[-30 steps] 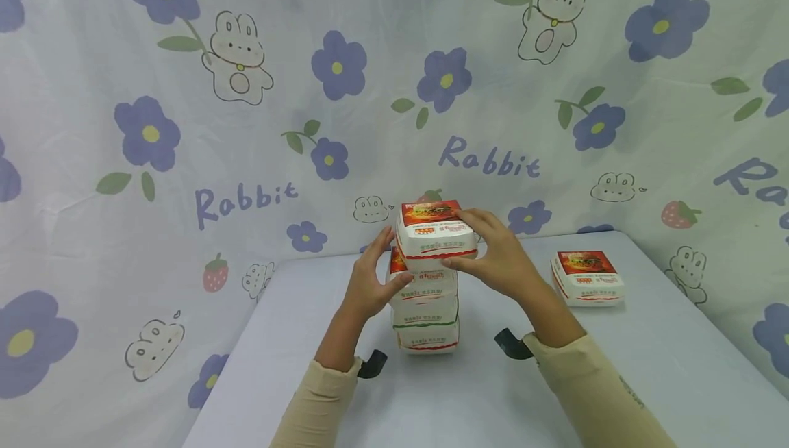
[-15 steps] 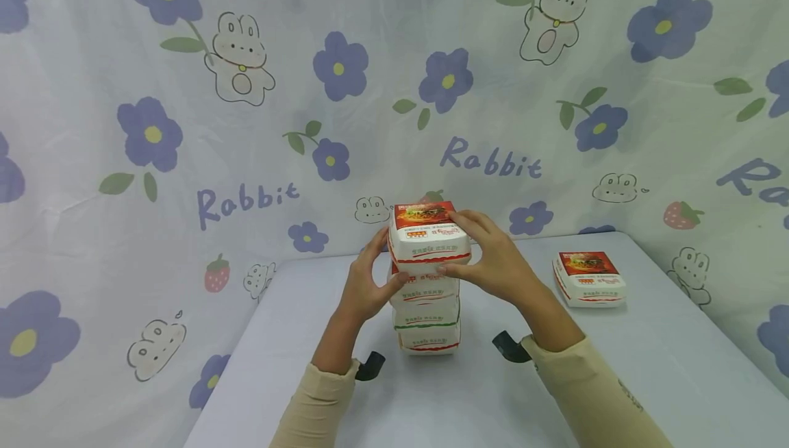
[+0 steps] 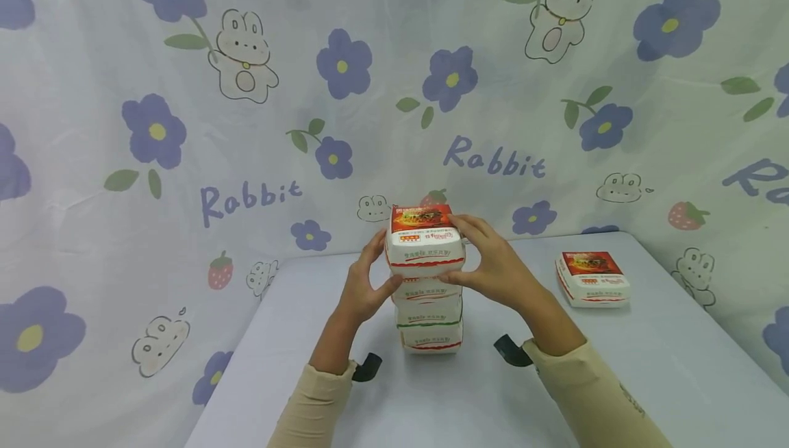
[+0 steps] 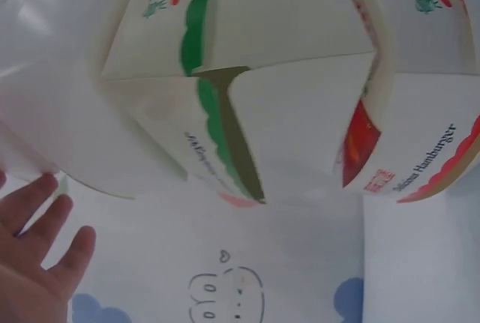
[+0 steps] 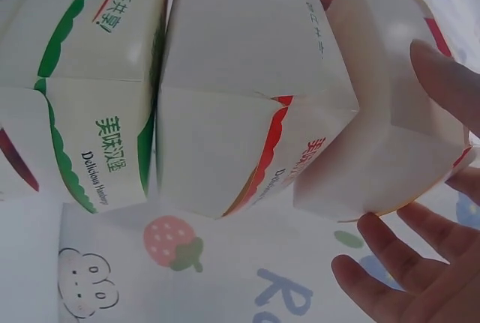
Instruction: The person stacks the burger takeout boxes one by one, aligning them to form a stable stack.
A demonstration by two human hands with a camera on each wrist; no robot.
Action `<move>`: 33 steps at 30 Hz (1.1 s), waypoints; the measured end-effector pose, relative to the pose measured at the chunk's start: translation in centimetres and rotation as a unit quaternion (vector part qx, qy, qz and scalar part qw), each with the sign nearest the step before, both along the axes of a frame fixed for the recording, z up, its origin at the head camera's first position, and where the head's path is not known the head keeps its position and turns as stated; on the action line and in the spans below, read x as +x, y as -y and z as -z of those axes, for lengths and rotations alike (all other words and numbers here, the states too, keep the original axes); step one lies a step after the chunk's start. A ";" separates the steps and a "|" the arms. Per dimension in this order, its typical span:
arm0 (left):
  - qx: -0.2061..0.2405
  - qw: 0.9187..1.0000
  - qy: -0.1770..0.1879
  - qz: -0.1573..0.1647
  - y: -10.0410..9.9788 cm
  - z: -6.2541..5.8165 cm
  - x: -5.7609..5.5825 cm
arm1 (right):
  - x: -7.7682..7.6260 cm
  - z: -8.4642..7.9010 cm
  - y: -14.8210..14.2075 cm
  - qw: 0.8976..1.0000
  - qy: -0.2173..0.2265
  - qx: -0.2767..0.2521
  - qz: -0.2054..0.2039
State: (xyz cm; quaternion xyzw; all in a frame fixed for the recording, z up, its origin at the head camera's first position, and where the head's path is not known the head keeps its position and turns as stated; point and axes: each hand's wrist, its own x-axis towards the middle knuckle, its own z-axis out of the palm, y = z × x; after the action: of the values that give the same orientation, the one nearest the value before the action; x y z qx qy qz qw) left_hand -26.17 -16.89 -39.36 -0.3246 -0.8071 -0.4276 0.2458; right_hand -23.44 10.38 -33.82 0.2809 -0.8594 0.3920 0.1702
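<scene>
A white hamburger box (image 3: 425,253) with a red burger picture on its lid sits at the top of a stack of similar boxes (image 3: 429,314), roughly lined up over them. My left hand (image 3: 362,285) grips its left side, thumb at the lower front corner. On the right, my right hand (image 3: 496,263) holds it with thumb low at the front and fingers along the lid's edge. The right wrist view shows the held box (image 5: 397,106) tilted against the plain white side of the box below (image 5: 225,76). Green-trimmed box (image 4: 300,113) fills the left wrist view's middle.
Another hamburger box (image 3: 593,283) lies on the white table (image 3: 653,372) to the right of the stack. Behind the table hangs a curtain (image 3: 382,126) printed with rabbits and purple flowers. Black curved pieces (image 3: 513,351) stick out at both wrists.
Both hands have shifted the top hamburger box left and slightly down, from off to the right to about in line with the stack. The separate box on the right has not moved.
</scene>
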 end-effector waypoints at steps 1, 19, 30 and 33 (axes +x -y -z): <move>0.000 1.000 0.002 0.002 0.0 0.2 -0.1 | 0.0 0.1 0.0 1.000 -0.001 0.000 -0.001; 0.007 1.000 0.018 0.014 -0.1 1.4 -0.3 | 0.2 1.1 -0.4 1.000 0.003 0.009 -0.002; 0.002 0.999 0.033 -0.007 -0.5 1.4 -0.3 | 0.2 1.1 -0.7 1.000 -0.008 0.013 0.005; 0.002 0.999 0.033 -0.010 -0.5 1.4 -0.3 | 0.2 1.0 -0.8 1.000 -0.010 0.011 0.006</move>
State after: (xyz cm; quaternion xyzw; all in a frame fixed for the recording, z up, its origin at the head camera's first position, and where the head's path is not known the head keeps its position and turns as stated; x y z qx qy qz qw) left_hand -26.45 -16.40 -40.76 -0.3022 -0.8170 -0.4370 0.2238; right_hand -23.22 11.16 -34.85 0.2815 -0.8634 0.3787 0.1784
